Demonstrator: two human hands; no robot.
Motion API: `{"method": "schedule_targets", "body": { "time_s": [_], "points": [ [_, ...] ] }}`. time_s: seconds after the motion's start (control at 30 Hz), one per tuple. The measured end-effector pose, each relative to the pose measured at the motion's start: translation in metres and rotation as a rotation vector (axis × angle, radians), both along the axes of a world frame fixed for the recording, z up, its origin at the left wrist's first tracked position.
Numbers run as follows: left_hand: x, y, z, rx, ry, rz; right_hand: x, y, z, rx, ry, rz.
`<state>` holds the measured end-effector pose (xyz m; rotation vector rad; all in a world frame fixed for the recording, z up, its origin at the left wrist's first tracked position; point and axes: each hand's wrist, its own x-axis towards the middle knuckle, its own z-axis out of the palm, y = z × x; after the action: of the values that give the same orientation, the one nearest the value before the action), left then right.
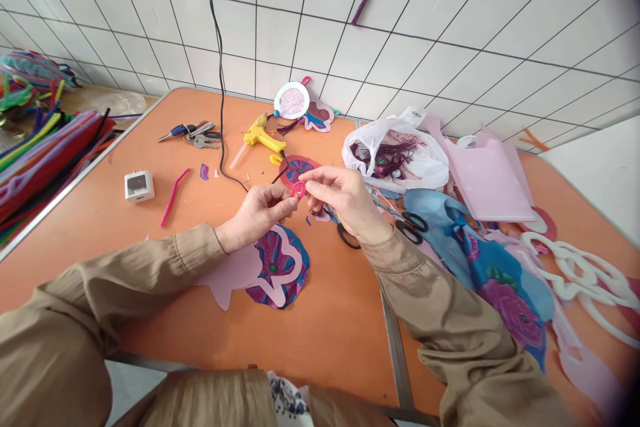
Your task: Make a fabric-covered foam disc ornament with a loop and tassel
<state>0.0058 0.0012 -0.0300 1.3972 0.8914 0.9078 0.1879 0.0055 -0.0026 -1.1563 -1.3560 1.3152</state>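
My left hand [257, 212] and my right hand [340, 195] meet above the orange table [150, 267]. Both pinch a small pink pipe-cleaner loop [298, 190] between thumb and fingers. Just beyond the loop lies a round purple and blue paper piece [299, 167]. Below my left wrist lies a flower-patterned cutout with a pink outline [277, 267]. Black-handled scissors [409, 226] lie partly hidden under my right wrist.
A yellow glue gun [260, 135] and its black cord [220, 80] lie ahead. Keys [193, 134], a white charger [139, 185] and a pink pipe cleaner [173, 195] are on the left. A plastic bag [395, 155], pink sheets [487, 180] and blue fabric [480, 260] crowd the right. Pipe cleaners [40, 154] are stacked far left.
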Motion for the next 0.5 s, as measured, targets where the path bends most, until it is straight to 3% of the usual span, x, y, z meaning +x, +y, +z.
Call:
{"method": "schedule_targets", "body": {
  "time_s": [0.23, 0.37, 0.5],
  "points": [
    [-0.001, -0.001, 0.004, -0.042, -0.093, -0.104, -0.001, 0.002, -0.001, -0.316, 0.301, 0.244],
    [0.000, -0.003, 0.005, -0.041, -0.095, -0.133, -0.002, 0.003, -0.005, -0.384, 0.384, 0.330],
    [-0.001, -0.004, 0.003, -0.031, -0.088, -0.131, -0.004, 0.002, -0.009, -0.374, 0.406, 0.322]
  ]
}}
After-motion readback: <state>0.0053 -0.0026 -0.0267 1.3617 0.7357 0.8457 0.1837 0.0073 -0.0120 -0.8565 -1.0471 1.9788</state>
